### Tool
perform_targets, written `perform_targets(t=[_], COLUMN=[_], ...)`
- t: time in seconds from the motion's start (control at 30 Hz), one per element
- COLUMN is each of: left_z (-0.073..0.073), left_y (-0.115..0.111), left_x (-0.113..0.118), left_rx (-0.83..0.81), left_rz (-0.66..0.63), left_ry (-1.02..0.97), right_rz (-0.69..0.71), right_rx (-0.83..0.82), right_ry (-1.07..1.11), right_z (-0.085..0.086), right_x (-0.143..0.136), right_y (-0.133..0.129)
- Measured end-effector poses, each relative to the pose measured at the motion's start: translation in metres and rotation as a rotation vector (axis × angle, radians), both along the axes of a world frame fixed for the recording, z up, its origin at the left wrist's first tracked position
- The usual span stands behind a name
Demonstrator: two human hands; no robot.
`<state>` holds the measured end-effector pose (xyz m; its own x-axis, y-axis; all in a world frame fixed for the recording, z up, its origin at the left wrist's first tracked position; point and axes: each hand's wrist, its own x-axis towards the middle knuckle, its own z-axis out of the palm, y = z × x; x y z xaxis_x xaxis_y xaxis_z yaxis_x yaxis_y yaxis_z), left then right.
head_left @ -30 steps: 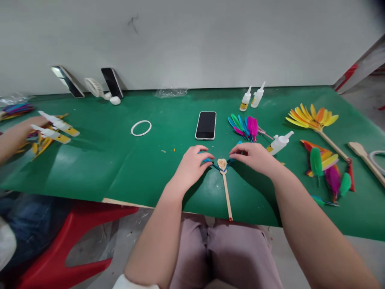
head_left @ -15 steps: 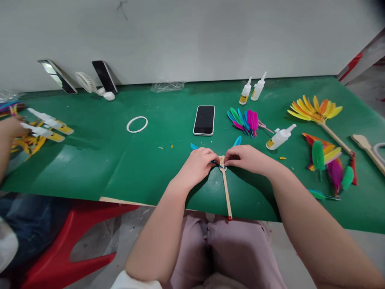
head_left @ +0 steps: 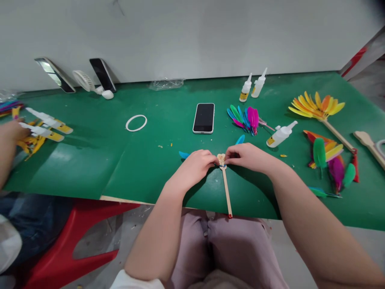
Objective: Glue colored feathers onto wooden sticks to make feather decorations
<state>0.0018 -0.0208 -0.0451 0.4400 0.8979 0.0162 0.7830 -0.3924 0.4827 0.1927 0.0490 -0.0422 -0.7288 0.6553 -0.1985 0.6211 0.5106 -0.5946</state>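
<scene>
A pale wooden stick [head_left: 227, 190] with a broad, rough-surfaced head lies near the table's front edge, a red bit at its lower end. My left hand [head_left: 198, 162] is closed in a pinch at the left of this head, and a blue feather [head_left: 183, 155] sticks out behind it to the left. On the other side, my right hand [head_left: 248, 157] pinches a second blue feather [head_left: 240, 139], whose tip rises above the fingers. Small blue quill ends show on the head between my fingertips. The fingers hide the rest of both feathers.
Beyond my hands lie a phone [head_left: 203, 118] and a bunch of coloured feathers [head_left: 245, 118]. Glue bottles [head_left: 281, 134] and a finished-looking yellow feather fan [head_left: 319, 106] are at right, near loose feathers [head_left: 329, 154]. A white ring [head_left: 136, 123] and another person's hand [head_left: 9, 138] are leftward.
The left blue feather has swung outward, its tip now farther left and lower. My left hand has turned slightly with it. The right hand stays almost in place at the wooden head.
</scene>
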Motion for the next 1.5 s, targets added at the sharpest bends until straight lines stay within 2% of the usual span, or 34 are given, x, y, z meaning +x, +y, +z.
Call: perform_targets(t=[0.3, 0.6, 1.27, 1.5], left_z=[-0.0049, -0.0048, -0.0080, -0.0077], left_y=[0.0005, 0.0025, 0.0042, 0.0022], left_x=[0.0001, -0.0006, 0.0000, 0.0000], left_rx=[0.039, -0.004, 0.036, 0.037], left_rz=[-0.022, -0.057, -0.056, -0.053], left_ry=[-0.028, -0.044, 0.011, 0.005], right_rz=[0.014, 0.021, 0.042, 0.009], right_rx=[0.007, 0.026, 0.030, 0.040], right_ry=[-0.015, -0.021, -0.037, -0.079], right_z=[0.0020, 0.0024, 0.0013, 0.0027], right_x=[0.0001, 0.0001, -0.0004, 0.0006], right_y=[-0.0014, -0.0022, -0.0037, -0.0025])
